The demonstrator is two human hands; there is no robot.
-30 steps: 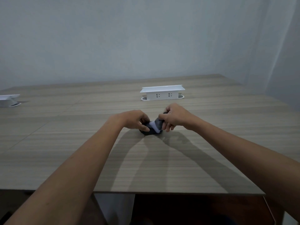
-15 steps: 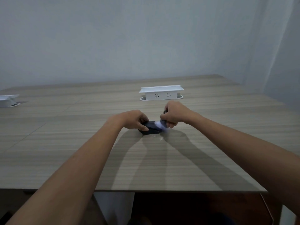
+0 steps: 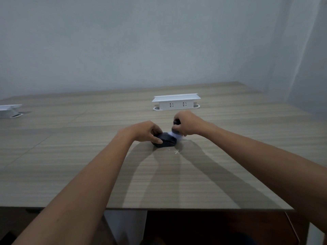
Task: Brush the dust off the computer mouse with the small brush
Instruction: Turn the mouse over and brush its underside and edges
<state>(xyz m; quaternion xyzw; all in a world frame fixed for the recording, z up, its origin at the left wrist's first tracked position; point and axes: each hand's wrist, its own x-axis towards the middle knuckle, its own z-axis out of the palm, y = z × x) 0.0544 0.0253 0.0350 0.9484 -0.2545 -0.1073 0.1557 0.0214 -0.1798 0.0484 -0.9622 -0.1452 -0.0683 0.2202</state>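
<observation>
A black computer mouse [image 3: 166,142] lies on the wooden table [image 3: 88,156] in the middle of the head view. My left hand [image 3: 146,131] grips its left side, thumb along the near edge. My right hand [image 3: 186,123] holds the small brush [image 3: 175,133] in a fist; its dark handle end pokes out above my fingers and its pale bristles touch the mouse's far right end. A few pale crumbs of dust [image 3: 176,152] lie on the table just right of the mouse.
A white socket box [image 3: 176,101] stands on the table behind my hands. Another white socket box [image 3: 8,110] sits at the far left edge. The table's near edge [image 3: 177,208] runs below my forearms, and a grey wall rises behind.
My right hand has lifted and pulled back to the right, so more of the mouse's top shows. The brush has swept from the mouse's middle to its far right end. My left hand has stayed put.
</observation>
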